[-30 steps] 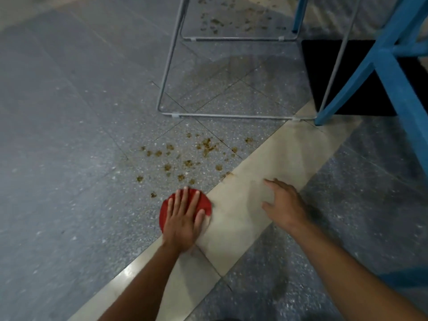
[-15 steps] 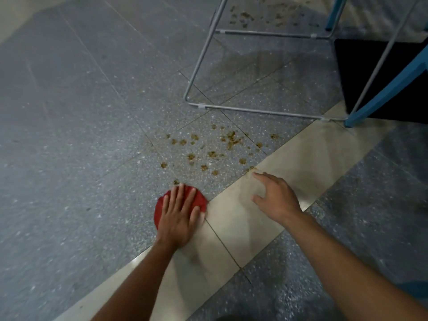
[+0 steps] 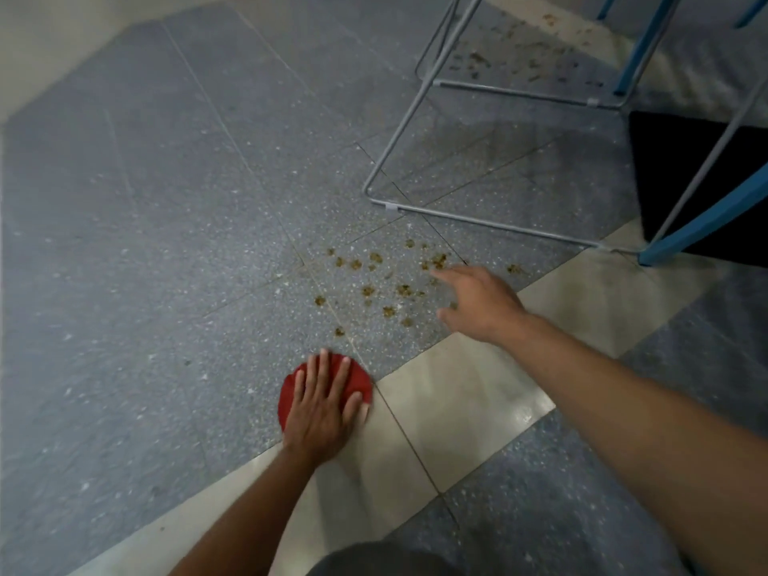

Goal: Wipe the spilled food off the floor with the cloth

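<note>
The red cloth (image 3: 289, 392) is being pressed flat to the floor (image 3: 166, 243) under the left grip (image 3: 322, 409), whose fingers are lying straight and spread over it, curled round nothing. Against the views of a second ago, the cloth is being kept on the same spot, at the seam where the grey tiles meet the pale tile strip (image 3: 457, 401), so no stroke is being made yet. What is changing is the right grip (image 3: 478, 305): it is being moved off the pale strip towards 12 o'clock. It is now being held open and empty, fingers loosely stretched, at the near right edge of the spilled food (image 3: 374, 280). Whether the floor is being touched cannot be told, the fingertips being blurred. The crumbs are lying unswept at about 1 o'clock from the cloth, near it but apart. By judgement, the body is being leaned forward and braced for a first pass, the wiping itself not yet being begun. A second scatter (image 3: 519, 56) is lying farther off at 1 o'clock, under the wire frame (image 3: 415, 114), likely needing a longer reach.
</note>
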`<state>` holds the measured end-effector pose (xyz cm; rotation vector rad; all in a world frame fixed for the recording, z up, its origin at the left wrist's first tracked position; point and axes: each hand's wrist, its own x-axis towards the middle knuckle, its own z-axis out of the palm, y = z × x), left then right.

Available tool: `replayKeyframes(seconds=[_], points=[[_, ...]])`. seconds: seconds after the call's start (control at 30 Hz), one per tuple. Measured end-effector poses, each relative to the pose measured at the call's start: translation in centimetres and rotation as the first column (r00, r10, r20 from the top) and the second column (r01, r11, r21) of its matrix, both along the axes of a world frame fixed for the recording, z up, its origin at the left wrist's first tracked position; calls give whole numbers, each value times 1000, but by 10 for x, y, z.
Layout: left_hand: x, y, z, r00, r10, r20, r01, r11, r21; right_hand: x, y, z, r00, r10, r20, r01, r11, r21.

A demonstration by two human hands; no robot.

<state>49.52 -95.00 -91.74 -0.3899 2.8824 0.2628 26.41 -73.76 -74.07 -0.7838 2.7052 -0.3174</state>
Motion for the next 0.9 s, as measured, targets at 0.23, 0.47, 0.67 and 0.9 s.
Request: replayKeyframes(seconds=[0.23, 0.47, 0.67, 0.9], points=[[15, 3, 7, 966, 59, 250, -61, 998, 1, -35, -30, 30, 980, 201, -2, -199, 972, 123], [16, -6, 26, 924, -48, 380, 31, 998, 51, -33, -38, 19, 974, 141, 179, -161, 982, 99], [6, -2, 5, 965, -226, 134, 233, 972, -40, -38, -62, -28, 970, 157, 188, -176, 980, 90], [-54, -73, -3, 978, -206, 19, 207, 978, -15, -42, -71, -58, 971, 133, 199, -153, 984, 89]])
